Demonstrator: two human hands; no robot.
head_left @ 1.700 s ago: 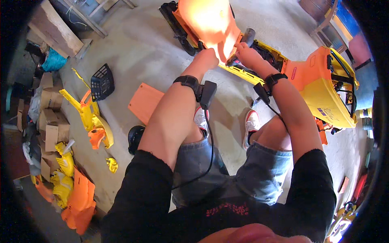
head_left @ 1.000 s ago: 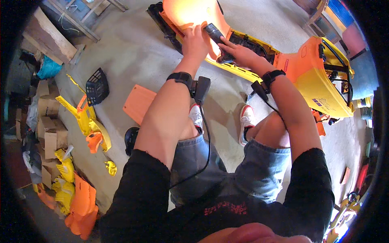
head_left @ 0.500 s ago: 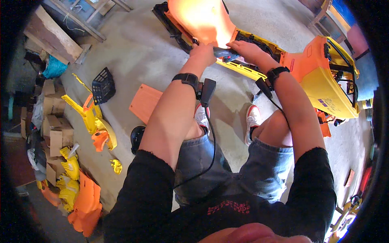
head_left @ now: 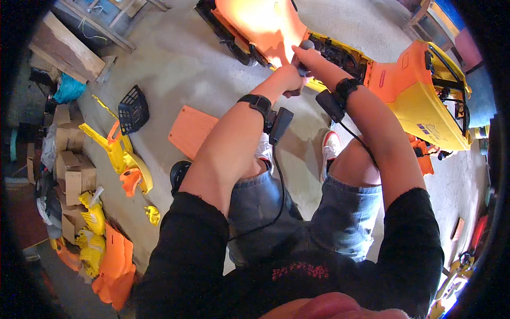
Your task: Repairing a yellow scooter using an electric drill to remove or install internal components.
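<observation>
In front of me an orange and yellow scooter lies with its body panels partly off, dark inner parts showing along its middle. Over its near edge, my left hand and my right hand are close together, both closed round a dark grey handheld power tool. Its rounded end sticks up between the fingers of my right hand. The fingers of my left hand wrap its lower part, and its working tip is hidden. Bright light falls on the orange front panel.
A flat orange panel lies on the floor by my left foot. Further left are a black basket, yellow trim pieces, stacked orange panels and cardboard boxes. Wooden boards lean at the far left.
The dark tool has swung from lying roughly level to standing steeply. My left hand has moved right and down toward me, and my right hand has shifted slightly left, bringing both together.
</observation>
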